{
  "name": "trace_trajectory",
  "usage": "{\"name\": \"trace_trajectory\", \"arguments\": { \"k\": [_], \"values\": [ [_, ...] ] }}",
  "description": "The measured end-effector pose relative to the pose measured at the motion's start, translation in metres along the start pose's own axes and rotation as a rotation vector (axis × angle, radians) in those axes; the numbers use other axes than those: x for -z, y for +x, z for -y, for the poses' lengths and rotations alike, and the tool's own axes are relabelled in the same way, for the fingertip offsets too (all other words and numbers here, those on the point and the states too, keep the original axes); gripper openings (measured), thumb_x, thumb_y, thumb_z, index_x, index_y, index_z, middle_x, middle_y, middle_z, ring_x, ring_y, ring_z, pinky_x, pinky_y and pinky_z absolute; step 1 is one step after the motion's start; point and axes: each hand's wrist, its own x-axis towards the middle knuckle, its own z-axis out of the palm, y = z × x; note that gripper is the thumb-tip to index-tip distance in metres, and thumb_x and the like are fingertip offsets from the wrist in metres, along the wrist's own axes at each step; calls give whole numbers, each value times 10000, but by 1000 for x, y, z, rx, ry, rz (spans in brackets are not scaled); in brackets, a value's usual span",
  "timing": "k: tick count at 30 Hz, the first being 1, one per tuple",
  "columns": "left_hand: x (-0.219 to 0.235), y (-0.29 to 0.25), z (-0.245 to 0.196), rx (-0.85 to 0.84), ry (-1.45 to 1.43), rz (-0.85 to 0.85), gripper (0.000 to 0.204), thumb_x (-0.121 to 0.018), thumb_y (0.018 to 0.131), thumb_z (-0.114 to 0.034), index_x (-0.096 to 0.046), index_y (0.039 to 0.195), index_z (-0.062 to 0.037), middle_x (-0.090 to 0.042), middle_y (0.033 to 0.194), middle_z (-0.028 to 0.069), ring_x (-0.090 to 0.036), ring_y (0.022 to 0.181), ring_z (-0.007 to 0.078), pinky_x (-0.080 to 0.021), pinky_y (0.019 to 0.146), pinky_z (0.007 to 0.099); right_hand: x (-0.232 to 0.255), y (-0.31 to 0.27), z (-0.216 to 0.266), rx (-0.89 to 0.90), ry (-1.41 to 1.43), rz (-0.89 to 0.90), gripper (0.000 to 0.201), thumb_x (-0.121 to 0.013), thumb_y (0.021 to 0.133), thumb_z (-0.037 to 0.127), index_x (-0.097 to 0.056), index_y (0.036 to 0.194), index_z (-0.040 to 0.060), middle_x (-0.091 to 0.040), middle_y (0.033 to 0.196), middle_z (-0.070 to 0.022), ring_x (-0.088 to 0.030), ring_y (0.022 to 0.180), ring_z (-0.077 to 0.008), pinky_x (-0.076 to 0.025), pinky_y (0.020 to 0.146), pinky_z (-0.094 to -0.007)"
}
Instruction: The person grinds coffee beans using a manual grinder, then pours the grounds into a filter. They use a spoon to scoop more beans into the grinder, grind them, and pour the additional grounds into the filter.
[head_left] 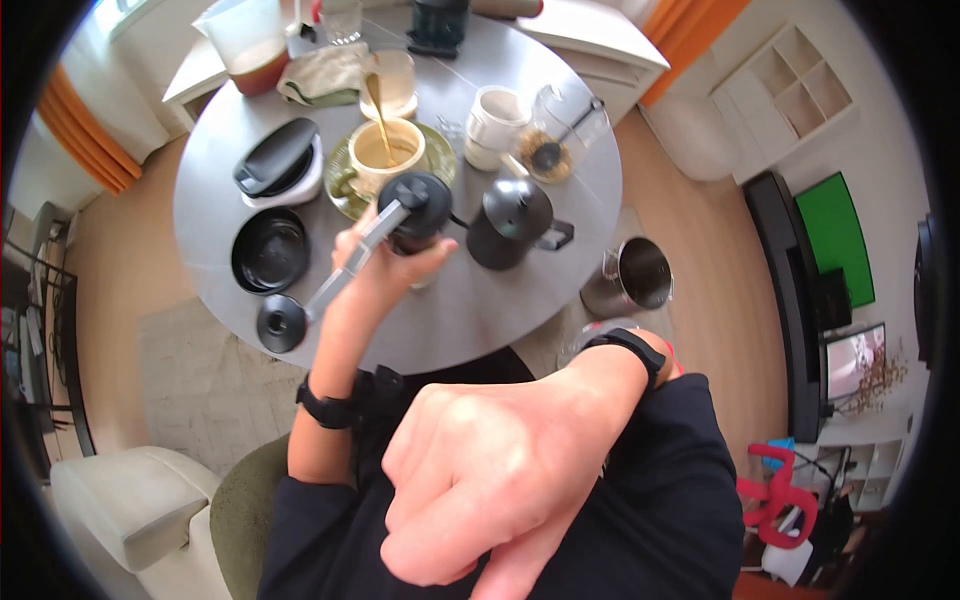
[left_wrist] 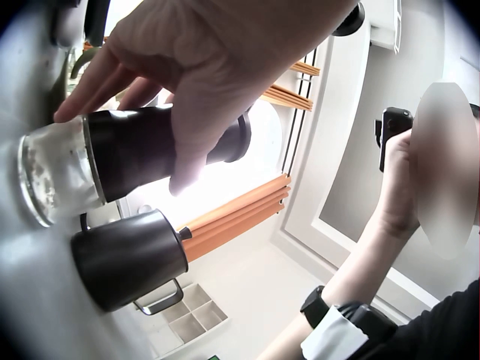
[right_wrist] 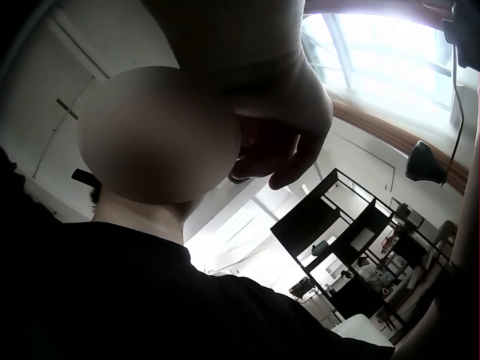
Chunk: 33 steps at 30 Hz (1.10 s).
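Note:
My left hand (head_left: 375, 285) grips a black hand coffee grinder (head_left: 418, 195) near the front of the round grey table (head_left: 420, 335). The grinder's clear glass jar (left_wrist: 60, 172) is at its lower end, right at the tabletop in the left wrist view. Its silver crank (head_left: 350, 265) points toward me and ends in a black knob (head_left: 281, 322). Beside the grinder stands a black kettle (head_left: 512, 225). My right hand (head_left: 480, 480) is raised close to the head camera, fingers curled with nothing seen in them; the right wrist view puts it beside the face.
Behind the grinder, a cream mug (head_left: 365, 175) with a gold spoon (head_left: 377, 105) sits on a green plate (head_left: 345, 205). Left are a black bowl (head_left: 270, 250) and a lidded black container (head_left: 278, 155). White cups (head_left: 495, 115) stand farther back. A metal canister (head_left: 640, 275) is right of the table.

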Motion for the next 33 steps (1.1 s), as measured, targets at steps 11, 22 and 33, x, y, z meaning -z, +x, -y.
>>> {"name": "trace_trajectory", "arguments": {
  "k": [11, 22, 33],
  "values": [
    [-1, -1, -8, 38, -51, 20, 325, -843, 684, -203, -664, 863, 1, -696, 769, 37, -633, 699, 78, -528, 691, 253, 24, -31, -4, 184, 181, 72, 393, -781, 760, 361, -523, 679, 77, -541, 615, -41, -534, 537, -202, -411, 494, -288],
    [58, -7, -44, 0, -260, 318, 546, -826, 693, -111, -544, 1144, 15, -668, 1010, 113, -644, 991, 212, -519, 877, 357, 40, -123, -69, -890, -207, -524, 787, -812, 717, 203, -416, 1378, 43, -515, 1311, -106, -515, 1193, -211, -411, 1005, -371],
    [75, 10, -58, -55, -666, 428, 559, -745, 726, -241, -494, 1152, 18, -633, 935, 155, -650, 895, 271, -521, 835, 407, 52, -81, -107, -636, 351, -292, 593, -830, 633, 153, -546, 1133, 8, -642, 1012, -95, -638, 876, -180, -530, 759, -324]
  ]
}}
